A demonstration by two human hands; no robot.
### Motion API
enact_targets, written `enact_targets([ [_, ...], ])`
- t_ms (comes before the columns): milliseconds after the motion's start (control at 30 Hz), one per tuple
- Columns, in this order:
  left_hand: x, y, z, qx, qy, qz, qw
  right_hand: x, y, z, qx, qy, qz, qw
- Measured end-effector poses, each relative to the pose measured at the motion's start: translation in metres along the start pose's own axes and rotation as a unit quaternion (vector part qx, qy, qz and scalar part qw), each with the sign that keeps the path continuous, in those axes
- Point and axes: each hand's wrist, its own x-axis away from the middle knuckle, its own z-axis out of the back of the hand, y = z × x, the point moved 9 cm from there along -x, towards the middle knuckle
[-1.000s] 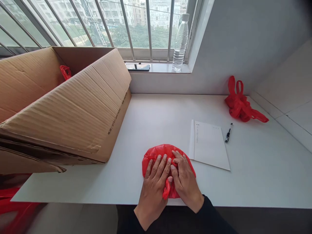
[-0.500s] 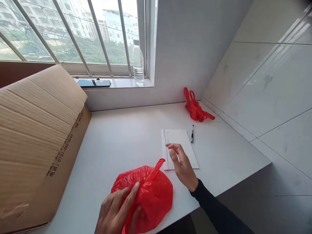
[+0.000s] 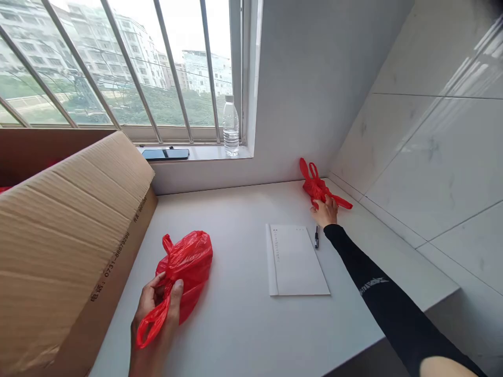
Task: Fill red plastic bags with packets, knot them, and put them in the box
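Observation:
In the head view, my left hand (image 3: 155,314) is closed around the gathered, twisted neck of a filled red plastic bag (image 3: 192,262). The bag's loop handle hangs down over my palm, and its body leans to the right, just above or on the table. Far to the right, my right hand (image 3: 325,210) is at the front edge of a smaller red plastic bag (image 3: 313,184), its thumb and fingers closing on the plastic. Part of those fingers is hidden against the bag.
A large open cardboard box (image 3: 78,220) takes up the left side, with something red inside. On the white table (image 3: 231,324) lie a notebook (image 3: 298,262) and a black pen (image 3: 316,238). The windowsill holds a phone (image 3: 165,154) and a water bottle (image 3: 231,128).
My left hand has shifted the filled bag leftward and now grips its neck. My right hand has left the space over the notebook and reached the smaller bag at the back.

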Motion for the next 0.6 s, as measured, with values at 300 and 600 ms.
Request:
enact_targets([
  [300,0.007,-0.002,-0.003,0.016,-0.024,0.001,1.000,0.019,-0.005,-0.009,0.012,-0.006,0.071,0.997],
  [600,0.029,0.029,0.015,0.077,-0.072,-0.033,0.994,0.148,-0.095,-0.013,-0.105,-0.043,0.278,0.954],
])
